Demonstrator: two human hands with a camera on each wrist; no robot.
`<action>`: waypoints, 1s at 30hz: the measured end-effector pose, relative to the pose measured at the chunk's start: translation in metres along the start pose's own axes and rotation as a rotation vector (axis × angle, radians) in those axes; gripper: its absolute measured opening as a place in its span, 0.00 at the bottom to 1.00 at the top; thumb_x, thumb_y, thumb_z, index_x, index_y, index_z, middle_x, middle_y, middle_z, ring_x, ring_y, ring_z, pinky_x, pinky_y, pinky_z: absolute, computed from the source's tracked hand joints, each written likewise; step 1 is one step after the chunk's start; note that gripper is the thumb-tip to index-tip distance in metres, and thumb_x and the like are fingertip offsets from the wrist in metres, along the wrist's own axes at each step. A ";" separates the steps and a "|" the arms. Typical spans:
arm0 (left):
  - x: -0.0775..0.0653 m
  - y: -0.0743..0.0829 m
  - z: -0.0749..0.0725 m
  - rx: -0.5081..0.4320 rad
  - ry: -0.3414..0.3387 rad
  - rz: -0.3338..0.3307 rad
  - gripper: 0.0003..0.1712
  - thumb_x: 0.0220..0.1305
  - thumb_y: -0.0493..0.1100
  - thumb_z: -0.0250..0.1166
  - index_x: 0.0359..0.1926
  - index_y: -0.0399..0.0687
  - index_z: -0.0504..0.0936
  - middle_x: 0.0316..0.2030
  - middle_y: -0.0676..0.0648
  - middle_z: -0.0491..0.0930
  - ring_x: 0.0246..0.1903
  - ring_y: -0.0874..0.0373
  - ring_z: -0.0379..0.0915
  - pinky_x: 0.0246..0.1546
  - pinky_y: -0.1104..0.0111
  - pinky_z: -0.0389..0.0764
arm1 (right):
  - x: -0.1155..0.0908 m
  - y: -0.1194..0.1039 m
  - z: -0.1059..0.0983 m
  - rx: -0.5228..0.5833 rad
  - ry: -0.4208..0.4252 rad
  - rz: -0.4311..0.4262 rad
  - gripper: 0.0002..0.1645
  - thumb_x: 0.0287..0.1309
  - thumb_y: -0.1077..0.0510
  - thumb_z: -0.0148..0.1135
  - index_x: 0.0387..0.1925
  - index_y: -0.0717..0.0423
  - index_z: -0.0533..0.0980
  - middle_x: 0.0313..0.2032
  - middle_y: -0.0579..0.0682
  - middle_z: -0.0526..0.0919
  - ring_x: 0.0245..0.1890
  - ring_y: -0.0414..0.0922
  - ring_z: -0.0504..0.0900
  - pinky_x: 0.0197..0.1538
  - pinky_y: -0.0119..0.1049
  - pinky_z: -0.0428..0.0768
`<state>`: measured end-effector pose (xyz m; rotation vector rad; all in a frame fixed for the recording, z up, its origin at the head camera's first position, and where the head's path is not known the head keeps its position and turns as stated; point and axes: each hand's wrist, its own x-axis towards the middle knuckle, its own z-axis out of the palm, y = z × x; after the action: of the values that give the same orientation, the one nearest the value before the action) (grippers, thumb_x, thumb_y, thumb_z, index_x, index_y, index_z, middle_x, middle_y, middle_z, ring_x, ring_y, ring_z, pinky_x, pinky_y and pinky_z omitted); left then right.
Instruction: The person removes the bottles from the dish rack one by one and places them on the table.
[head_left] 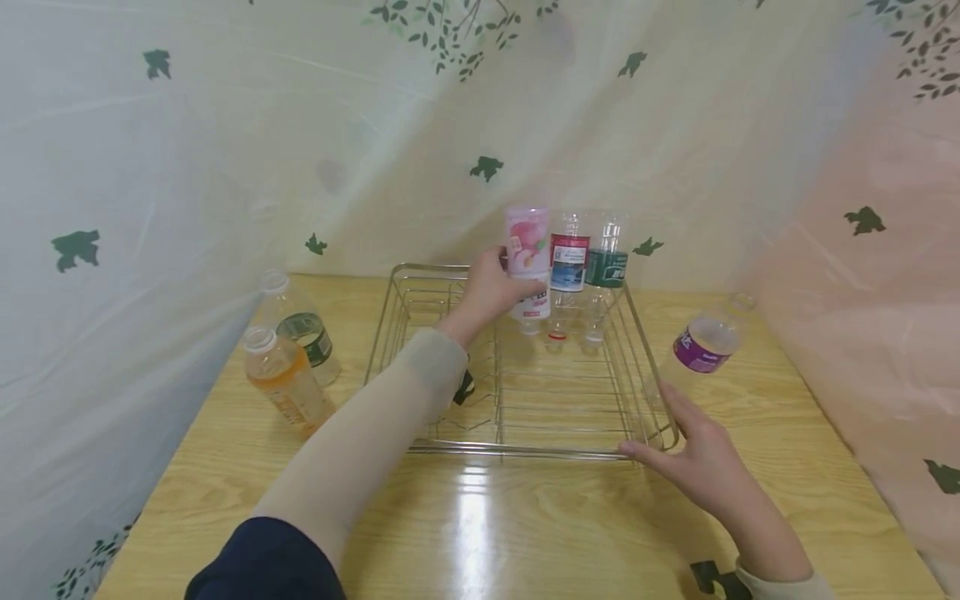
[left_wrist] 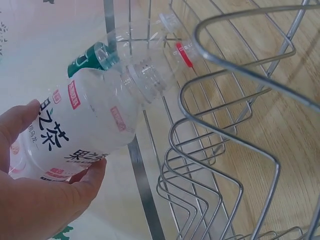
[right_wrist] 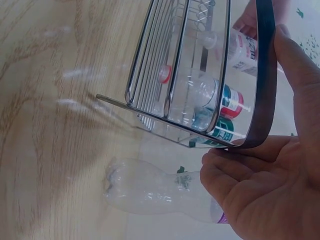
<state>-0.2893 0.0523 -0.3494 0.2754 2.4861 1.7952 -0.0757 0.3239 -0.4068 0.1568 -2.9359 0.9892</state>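
Observation:
My left hand grips a pink-and-white peach tea bottle neck down over the back of a wire dish rack. In the left wrist view, thumb and fingers wrap around this bottle's printed label. Beside it, two clear bottles stand upside down in the rack: a red-and-blue-labelled bottle with a red cap, and a green-labelled bottle. My right hand holds the rack's near right corner. The right wrist view shows its thumb along the metal rim and its fingers curled below the corner.
Left of the rack stand an orange juice bottle and another green-labelled bottle. A purple-labelled clear bottle stands to the right. Wire dividers rise in the rack's left part. A patterned curtain hangs behind the wooden table.

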 end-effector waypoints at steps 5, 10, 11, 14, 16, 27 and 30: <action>-0.007 0.002 -0.003 -0.039 -0.037 0.002 0.41 0.54 0.43 0.81 0.64 0.39 0.70 0.50 0.45 0.78 0.48 0.52 0.78 0.46 0.63 0.84 | 0.001 -0.001 0.001 -0.002 0.008 -0.009 0.68 0.52 0.37 0.77 0.79 0.63 0.49 0.73 0.74 0.54 0.69 0.75 0.57 0.64 0.72 0.62; -0.013 0.008 -0.007 -0.049 -0.052 0.002 0.43 0.54 0.43 0.81 0.67 0.40 0.69 0.51 0.45 0.78 0.49 0.52 0.78 0.46 0.63 0.84 | 0.001 -0.001 0.001 -0.002 0.004 -0.012 0.68 0.53 0.37 0.76 0.78 0.66 0.49 0.73 0.74 0.54 0.68 0.76 0.57 0.64 0.72 0.63; -0.014 0.009 -0.008 -0.052 -0.054 0.002 0.44 0.54 0.43 0.81 0.67 0.41 0.69 0.51 0.45 0.78 0.48 0.52 0.78 0.46 0.64 0.84 | 0.001 -0.001 0.001 -0.001 0.001 -0.012 0.68 0.53 0.37 0.76 0.78 0.66 0.49 0.73 0.74 0.53 0.68 0.76 0.57 0.63 0.72 0.63; -0.019 0.012 -0.009 -0.060 -0.063 0.014 0.46 0.53 0.43 0.81 0.69 0.41 0.67 0.51 0.46 0.77 0.48 0.53 0.77 0.45 0.65 0.84 | 0.000 -0.001 0.001 -0.006 -0.003 -0.010 0.68 0.53 0.37 0.76 0.78 0.67 0.49 0.73 0.74 0.53 0.67 0.76 0.58 0.63 0.72 0.63; -0.022 0.013 -0.010 -0.069 -0.068 0.019 0.46 0.53 0.43 0.81 0.69 0.41 0.67 0.51 0.47 0.77 0.47 0.53 0.78 0.44 0.65 0.84 | 0.000 -0.001 0.001 -0.006 -0.003 -0.006 0.68 0.53 0.37 0.76 0.78 0.67 0.49 0.73 0.74 0.53 0.68 0.76 0.58 0.63 0.72 0.63; -0.042 0.021 -0.008 -0.047 -0.092 0.057 0.44 0.52 0.42 0.82 0.67 0.38 0.71 0.52 0.46 0.79 0.44 0.54 0.80 0.43 0.65 0.85 | 0.001 0.001 0.001 -0.005 0.001 -0.005 0.68 0.53 0.37 0.76 0.78 0.67 0.49 0.73 0.75 0.54 0.68 0.76 0.57 0.64 0.72 0.63; -0.047 0.022 -0.010 -0.058 -0.095 0.059 0.45 0.52 0.42 0.82 0.68 0.39 0.70 0.52 0.46 0.78 0.44 0.54 0.80 0.42 0.65 0.85 | 0.001 0.000 0.001 -0.014 0.003 -0.008 0.68 0.53 0.36 0.76 0.78 0.67 0.49 0.72 0.75 0.54 0.68 0.76 0.57 0.64 0.72 0.63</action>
<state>-0.2427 0.0417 -0.3280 0.4244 2.3812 1.8267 -0.0768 0.3233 -0.4081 0.1663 -2.9364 0.9672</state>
